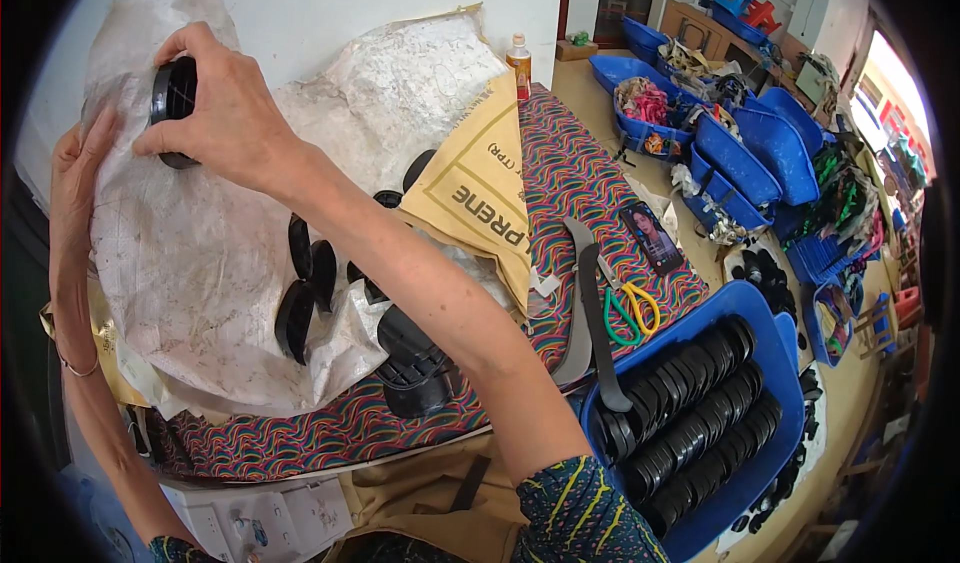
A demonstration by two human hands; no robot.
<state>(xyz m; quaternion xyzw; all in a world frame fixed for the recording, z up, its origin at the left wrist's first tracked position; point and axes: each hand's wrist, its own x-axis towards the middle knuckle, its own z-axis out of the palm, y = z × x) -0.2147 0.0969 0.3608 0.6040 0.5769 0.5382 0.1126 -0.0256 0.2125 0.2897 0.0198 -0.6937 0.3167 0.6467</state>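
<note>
1. Head view, hands: the right hand (215, 113) is raised over the white plastic sack (200, 253), fingers curled shut around a black round disc (172, 98) held on edge at the sack's upper left. The left hand (75, 178) lies flat and open against the sack's left edge, fingers straight, gripping nothing.

2. Head view, sack: several more loose black discs (305, 278) lie on the crumpled sack near its middle, some overlapping, well below the raised one. A yellow paper bag (480, 198) rests against the sack's right side.

3. Head view, bench: a blue tray (765, 363) at lower right holds black discs packed on edge in three close rows; judged by eye it looks nearly full. Green-and-yellow scissors (630, 313) and a phone (652, 236) lie on the patterned cloth (570, 173) just beside it.

4. Judgement on progress: most discs appear sorted into the tray already; the handful on the sack, plus the one in hand, look like what remains.

5. Background: more blue bins (740, 158) with mixed scraps stand well apart, on the floor.
</note>
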